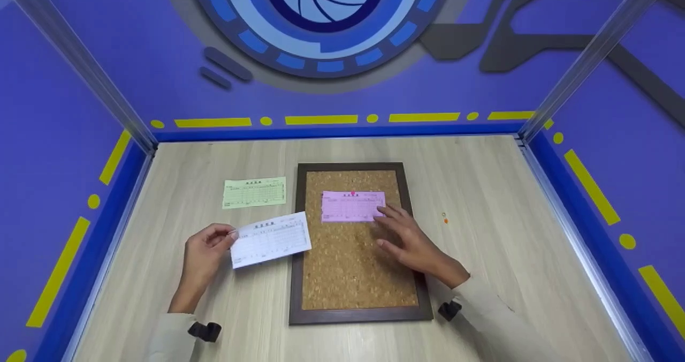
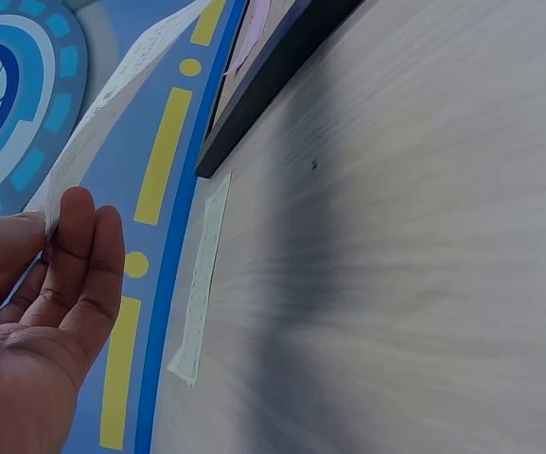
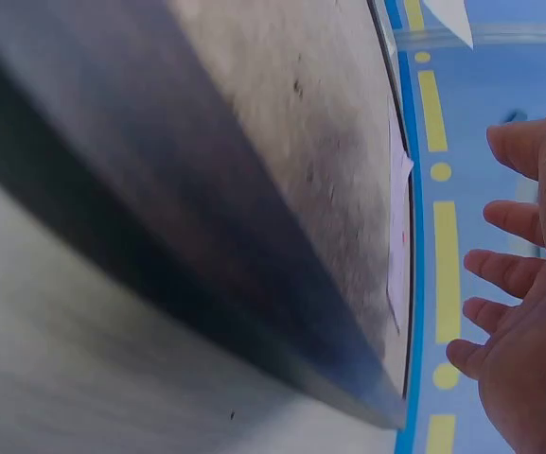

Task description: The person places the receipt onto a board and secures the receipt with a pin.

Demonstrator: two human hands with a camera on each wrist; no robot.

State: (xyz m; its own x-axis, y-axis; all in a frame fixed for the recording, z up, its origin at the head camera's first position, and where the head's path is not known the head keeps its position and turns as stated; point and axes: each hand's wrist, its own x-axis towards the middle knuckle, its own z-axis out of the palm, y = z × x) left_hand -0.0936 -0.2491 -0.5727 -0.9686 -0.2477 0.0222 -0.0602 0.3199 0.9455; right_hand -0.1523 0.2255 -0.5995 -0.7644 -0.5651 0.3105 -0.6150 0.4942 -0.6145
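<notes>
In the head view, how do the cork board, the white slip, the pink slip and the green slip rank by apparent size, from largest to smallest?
1. cork board, clearly largest.
2. white slip, though it is held up nearer the camera, so this is unsure.
3. pink slip and green slip look about alike; I would not rank them.

We find bare wooden tabletop right of the dark-framed cork board, save two small pins; a green paper slip lies left of it.
</notes>
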